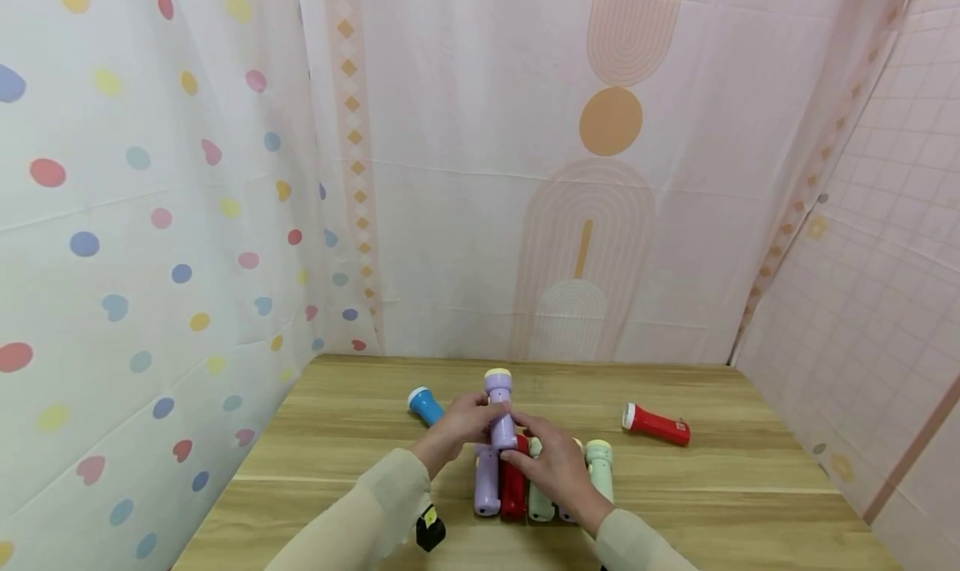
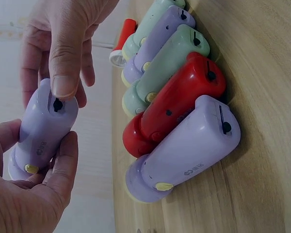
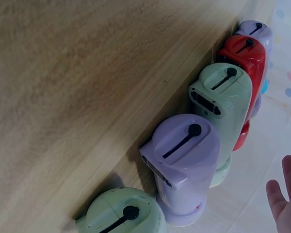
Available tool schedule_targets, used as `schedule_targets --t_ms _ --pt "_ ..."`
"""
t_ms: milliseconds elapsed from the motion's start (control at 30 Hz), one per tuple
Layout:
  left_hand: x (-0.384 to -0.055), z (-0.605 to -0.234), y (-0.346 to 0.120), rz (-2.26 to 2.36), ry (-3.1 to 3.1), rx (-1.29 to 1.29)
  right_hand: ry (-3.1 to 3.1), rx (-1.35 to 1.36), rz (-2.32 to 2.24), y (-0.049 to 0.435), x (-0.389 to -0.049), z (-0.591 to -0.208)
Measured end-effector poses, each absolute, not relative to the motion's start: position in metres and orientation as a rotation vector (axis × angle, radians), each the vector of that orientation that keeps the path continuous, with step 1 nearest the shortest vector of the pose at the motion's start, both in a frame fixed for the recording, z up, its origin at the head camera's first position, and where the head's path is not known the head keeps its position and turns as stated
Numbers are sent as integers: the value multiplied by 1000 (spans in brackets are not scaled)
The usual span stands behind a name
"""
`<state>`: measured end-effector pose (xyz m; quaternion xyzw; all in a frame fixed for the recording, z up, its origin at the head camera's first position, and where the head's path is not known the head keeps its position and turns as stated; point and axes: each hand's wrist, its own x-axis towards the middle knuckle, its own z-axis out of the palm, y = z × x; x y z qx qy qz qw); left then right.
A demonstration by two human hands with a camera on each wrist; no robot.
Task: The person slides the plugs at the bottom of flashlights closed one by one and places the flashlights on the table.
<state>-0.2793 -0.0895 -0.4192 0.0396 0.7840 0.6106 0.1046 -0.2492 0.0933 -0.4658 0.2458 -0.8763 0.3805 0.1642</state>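
Left hand (image 1: 461, 423) grips lilac flashlight (image 1: 498, 394); right hand (image 1: 555, 458) pinches its tail (image 1: 504, 439); loosened pressure could drop it onto the six-o'clock red flashlight (image 1: 514, 489).

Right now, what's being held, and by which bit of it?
The raised purple torch: left hand round its body, right hand with thumb on its tail end.

Your left arm (image 1: 367, 508) and right arm (image 1: 641, 546) reach forward and lean in toward each other. Your left hand (image 1: 456, 428) grips with its thumb and fingers curled. Your right hand (image 1: 558, 463) is close by, pinching, its thumb out straight and its fingers behind.
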Motion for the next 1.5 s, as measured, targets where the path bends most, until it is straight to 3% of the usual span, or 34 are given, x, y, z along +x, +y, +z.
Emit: schedule_targets --t_ms 833,1500 --pt "-282 -420 -103 1850 2324 65 -2739 543 907 109 -252 -476" --pt "-281 -424 -110 1915 2318 13 -2792 651 518 117 -245 -488"
